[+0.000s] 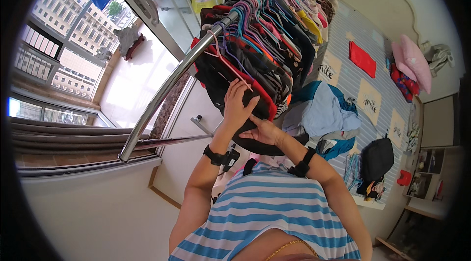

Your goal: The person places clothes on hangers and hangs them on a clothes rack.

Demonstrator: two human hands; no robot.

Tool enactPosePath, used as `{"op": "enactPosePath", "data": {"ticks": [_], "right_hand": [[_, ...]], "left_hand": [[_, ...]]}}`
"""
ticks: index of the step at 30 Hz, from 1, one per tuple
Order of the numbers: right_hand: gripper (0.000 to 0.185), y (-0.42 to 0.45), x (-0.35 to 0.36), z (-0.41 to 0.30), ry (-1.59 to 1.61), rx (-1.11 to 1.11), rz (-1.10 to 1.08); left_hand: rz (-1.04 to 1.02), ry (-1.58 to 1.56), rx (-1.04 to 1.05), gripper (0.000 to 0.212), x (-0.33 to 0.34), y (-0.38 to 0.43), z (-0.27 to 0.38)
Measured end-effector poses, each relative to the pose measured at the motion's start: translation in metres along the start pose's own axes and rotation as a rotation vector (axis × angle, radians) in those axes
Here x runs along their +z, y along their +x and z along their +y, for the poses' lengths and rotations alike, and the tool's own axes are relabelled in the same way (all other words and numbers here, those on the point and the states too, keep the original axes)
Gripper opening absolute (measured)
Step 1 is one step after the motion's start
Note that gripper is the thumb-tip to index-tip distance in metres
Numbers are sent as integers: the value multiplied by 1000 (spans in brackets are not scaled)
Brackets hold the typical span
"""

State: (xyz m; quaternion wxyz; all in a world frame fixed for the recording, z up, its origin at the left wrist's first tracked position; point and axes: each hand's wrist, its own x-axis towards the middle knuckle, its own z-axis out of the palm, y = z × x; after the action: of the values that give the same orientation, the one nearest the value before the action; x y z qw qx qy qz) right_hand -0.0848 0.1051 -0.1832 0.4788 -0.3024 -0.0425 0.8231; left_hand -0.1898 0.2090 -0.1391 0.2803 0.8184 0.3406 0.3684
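Note:
A black garment with red edging hangs from a pink hanger at the near end of the chrome rail. My left hand lies across its upper part by the hanger's lower arm, fingers bent over the fabric and thumb reaching toward the other hand. Lower and to the right, my right hand grips a fold of the black cloth, partly covered by it. Both hands nearly meet at the thumb side. Fabric hides some of the fingertips.
Many more clothes on coloured hangers crowd the chrome rail. On the striped bed lie piled clothes, a folded red cloth, a black bag, loose hangers and pink pillows. A sliding glass door stands left.

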Motion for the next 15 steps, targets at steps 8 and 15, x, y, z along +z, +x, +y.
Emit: {"op": "enactPosePath", "data": {"ticks": [8, 15], "right_hand": [[46, 0, 5, 4, -201, -91, 109], [40, 1, -4, 0, 119, -87, -115]], "left_hand": [[-81, -35, -19, 37, -7, -7, -8], [-124, -46, -35, 43, -5, -9, -8]]}}
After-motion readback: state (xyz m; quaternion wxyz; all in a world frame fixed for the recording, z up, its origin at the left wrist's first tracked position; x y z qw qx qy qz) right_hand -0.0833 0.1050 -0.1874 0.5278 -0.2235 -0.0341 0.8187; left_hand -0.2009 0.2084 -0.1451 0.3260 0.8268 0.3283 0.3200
